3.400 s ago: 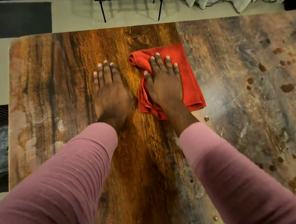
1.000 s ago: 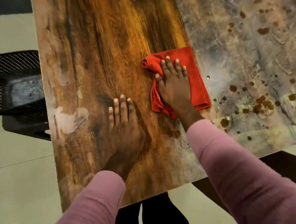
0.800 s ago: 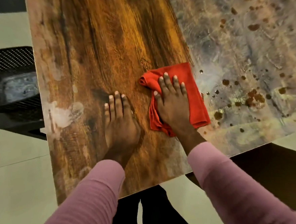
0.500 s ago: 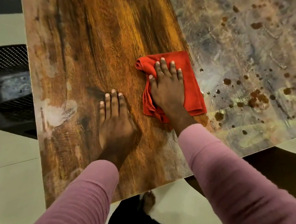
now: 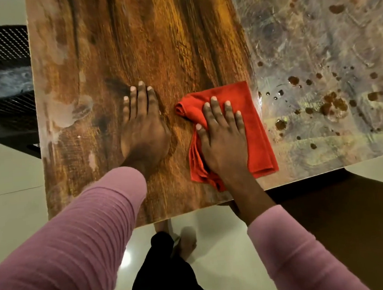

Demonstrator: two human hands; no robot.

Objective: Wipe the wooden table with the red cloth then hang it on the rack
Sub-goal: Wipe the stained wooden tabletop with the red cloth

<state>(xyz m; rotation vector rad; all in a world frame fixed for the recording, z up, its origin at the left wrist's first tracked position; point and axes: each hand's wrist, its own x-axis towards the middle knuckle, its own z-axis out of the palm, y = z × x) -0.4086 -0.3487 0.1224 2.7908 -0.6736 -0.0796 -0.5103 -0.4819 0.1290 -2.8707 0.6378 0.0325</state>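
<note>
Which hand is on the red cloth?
The right hand lies flat on the folded red cloth; the left hand rests on the bare wooden table.

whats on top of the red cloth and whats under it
The right hand lies flat on the red cloth, fingers spread. Under the cloth is the wooden table; whether that patch is dirty cannot be seen, since the cloth covers it.

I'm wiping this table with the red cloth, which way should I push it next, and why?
Probably slide the red cloth rightward under your flat right hand: brown spots and droplets lie just right of it on the table, apparently unwiped.
</note>
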